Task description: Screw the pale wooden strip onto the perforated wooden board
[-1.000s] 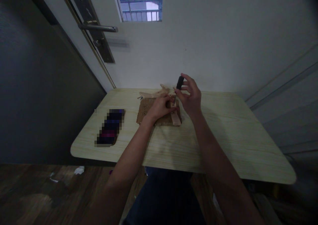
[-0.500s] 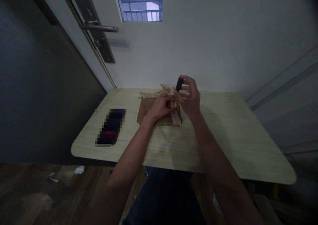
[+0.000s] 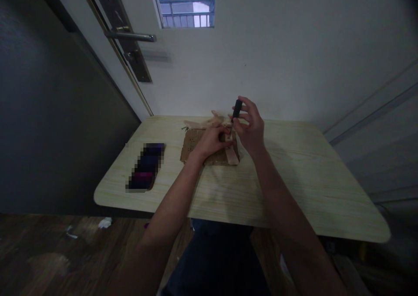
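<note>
My right hand (image 3: 251,126) is closed around the black handle of a screwdriver (image 3: 237,109). The screwdriver tilts slightly, its thin metal shaft pointing down at a pale wooden strip (image 3: 231,156). The strip lies across the right end of a piece of brown cardboard (image 3: 192,146) dotted with small holes. Bent over the cardboard, my left hand (image 3: 212,142) grips the strip, thumb on the near side of the shaft's tip and fingers on the far side. Whether a screw sits under the tip is too small to tell.
Behind the cardboard lie several wooden pieces (image 3: 202,124), with small dark screws or nails (image 3: 185,129) at their left. A phone-like object (image 3: 146,167), pixelated, rests on the left of the table (image 3: 313,183). A white door (image 3: 277,61) with a lever handle (image 3: 130,36) rises behind.
The fingers of my right hand have shifted around the screwdriver handle, which stands slightly higher and further right. My left hand holds its place on the wooden strip.
</note>
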`<state>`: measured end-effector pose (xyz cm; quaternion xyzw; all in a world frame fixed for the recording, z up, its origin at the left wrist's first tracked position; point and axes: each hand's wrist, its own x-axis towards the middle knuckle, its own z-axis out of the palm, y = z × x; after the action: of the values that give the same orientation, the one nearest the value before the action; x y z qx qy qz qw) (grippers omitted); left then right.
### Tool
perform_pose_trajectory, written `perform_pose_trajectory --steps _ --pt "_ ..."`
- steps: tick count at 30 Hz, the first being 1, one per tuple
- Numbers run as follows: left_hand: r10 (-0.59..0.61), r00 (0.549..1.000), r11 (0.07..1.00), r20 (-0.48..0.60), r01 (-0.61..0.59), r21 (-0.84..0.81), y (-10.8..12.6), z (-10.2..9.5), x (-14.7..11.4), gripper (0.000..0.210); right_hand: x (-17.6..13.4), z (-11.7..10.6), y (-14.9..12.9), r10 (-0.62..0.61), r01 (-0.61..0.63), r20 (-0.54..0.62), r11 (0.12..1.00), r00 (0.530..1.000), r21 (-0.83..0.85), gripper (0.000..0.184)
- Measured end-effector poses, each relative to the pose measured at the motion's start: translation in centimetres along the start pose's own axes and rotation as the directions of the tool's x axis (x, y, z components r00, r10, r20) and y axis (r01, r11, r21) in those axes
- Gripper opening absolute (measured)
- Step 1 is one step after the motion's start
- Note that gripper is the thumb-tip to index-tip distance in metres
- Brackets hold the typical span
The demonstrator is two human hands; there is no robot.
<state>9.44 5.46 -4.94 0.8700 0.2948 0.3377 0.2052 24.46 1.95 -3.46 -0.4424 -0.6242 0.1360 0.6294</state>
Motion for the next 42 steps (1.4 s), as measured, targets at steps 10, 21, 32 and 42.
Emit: perform_pose_trajectory --steps 10,21,32,42 --pt "-0.012 1.000 1.000 0.004 0.012 0.005 0.1 -0.1 0.0 0.026 -0.1 0.1 -0.5 -0.033 0.033 0.007 0.999 0.999 0.011 0.049" --pt "-0.013 1.000 1.000 0.007 0.013 0.005 0.0 0.0 0.0 0.024 0.0 0.3 -1.0 -0.005 0.005 -0.008 1.000 1.000 0.022 0.049" --pt "-0.015 1.000 1.000 0.003 0.015 -0.010 0.1 0.0 0.0 0.025 -0.1 0.3 -1.0 -0.014 0.014 0.001 0.999 1.000 0.031 0.050" --pt "-0.033 0.999 0.999 0.012 0.033 0.007 0.0 0.0 0.0 0.026 -0.3 0.5 -0.7 -0.021 0.018 0.035 0.996 0.999 0.087 0.056"
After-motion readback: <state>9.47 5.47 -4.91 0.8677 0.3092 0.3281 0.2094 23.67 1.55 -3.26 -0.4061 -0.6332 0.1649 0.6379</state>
